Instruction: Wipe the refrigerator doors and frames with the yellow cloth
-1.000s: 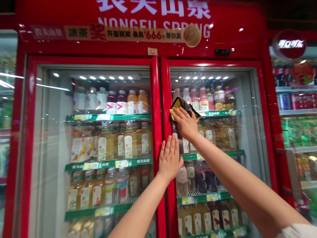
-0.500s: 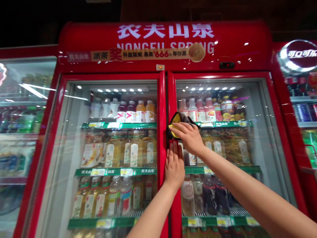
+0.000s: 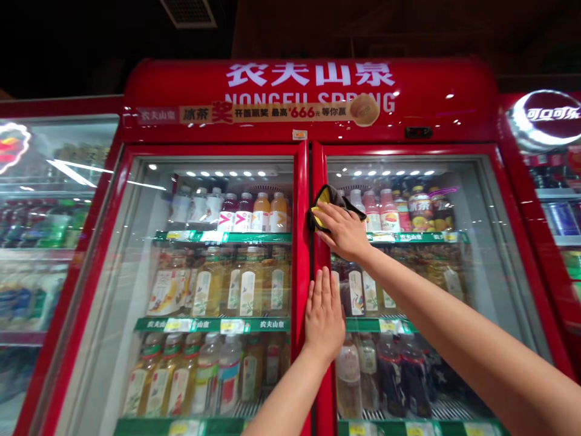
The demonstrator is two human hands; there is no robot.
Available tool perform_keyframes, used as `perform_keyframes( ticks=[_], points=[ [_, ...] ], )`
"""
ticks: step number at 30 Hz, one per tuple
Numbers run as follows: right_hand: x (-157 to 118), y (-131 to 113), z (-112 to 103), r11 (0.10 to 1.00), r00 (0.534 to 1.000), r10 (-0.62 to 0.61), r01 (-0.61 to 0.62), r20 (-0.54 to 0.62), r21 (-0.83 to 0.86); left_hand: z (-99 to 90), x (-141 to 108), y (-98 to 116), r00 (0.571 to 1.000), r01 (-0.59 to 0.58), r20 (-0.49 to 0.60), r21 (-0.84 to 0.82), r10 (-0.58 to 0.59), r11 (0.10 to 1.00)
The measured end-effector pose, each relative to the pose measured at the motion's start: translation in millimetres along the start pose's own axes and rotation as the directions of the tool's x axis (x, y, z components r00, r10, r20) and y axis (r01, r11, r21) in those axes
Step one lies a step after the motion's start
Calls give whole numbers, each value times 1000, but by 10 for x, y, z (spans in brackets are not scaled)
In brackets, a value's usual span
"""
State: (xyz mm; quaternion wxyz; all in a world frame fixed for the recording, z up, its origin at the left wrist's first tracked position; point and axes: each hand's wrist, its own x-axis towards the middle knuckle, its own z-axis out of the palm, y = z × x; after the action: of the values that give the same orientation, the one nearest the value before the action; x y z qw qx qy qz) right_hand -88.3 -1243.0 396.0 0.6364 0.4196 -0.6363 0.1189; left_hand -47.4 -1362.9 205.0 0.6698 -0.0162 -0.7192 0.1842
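A tall red drinks fridge (image 3: 454, 103) with two glass doors fills the view. My right hand (image 3: 342, 233) presses a grey and yellow cloth (image 3: 324, 197) with black edging against the inner frame of the right door, near the top shelf. Its fingers lie over the cloth and point up and left. Below it, my left hand (image 3: 324, 315) rests flat on the red frame where the doors meet, fingers straight up and holding nothing. Both doors are closed.
Shelves of bottles (image 3: 252, 281) stand behind the glass. A fridge with a round lit sign (image 3: 549, 115) is at the right, and another fridge (image 3: 36, 260) is at the left. A ceiling vent (image 3: 188, 13) shows above.
My right hand has slid up the door frame with the cloth, away from my left hand. My left hand stays flat on the frame. The view has tilted up slightly.
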Motion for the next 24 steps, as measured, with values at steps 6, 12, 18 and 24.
perform_keyframes(
  ticks=[6,12,18,24],
  points=[
    [664,236,-61,997,996,82,-82,-35,-2,-55,606,-276,1000,27,0,5,-27,1000],
    [1356,691,-165,980,980,197,-198,-35,-32,-30,1413,-486,999,-20,28,-5,20,1000],
    [703,783,-3,928,929,305,-339,-209,-155,-55,1680,-359,997,66,50,-37,-65,997],
    [490,586,100,949,979,169,-192,-112,-250,29,1582,-290,994,103,26,-18,-102,995]
  ],
)
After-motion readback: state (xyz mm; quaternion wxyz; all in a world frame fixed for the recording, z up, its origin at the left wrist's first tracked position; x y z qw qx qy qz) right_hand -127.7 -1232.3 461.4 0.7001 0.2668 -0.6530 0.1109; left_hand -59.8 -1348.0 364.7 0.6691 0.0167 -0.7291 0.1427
